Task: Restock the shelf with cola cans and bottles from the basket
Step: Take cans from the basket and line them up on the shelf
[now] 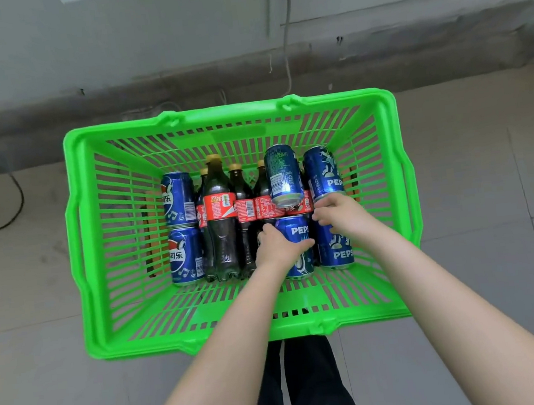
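Note:
A green plastic basket [85, 241] stands on the floor, holding several blue cola cans and several dark cola bottles with red labels. My left hand [277, 245] grips a blue can [295, 229] lying near the middle front. My right hand [339, 213] reaches over another blue can [335, 251] at the front right, fingers curled at its top end; whether it grips it is unclear. Two more cans [284, 174] lie behind them. The tallest bottle [219, 214] lies left of centre, and two cans [177, 197] lie at the left.
The basket sits on a grey tiled floor [471, 181] by a grey wall base [246, 82]. A black cable [10, 183] loops on the floor at the far left. My dark trouser legs [304, 383] show below the basket. No shelf is in view.

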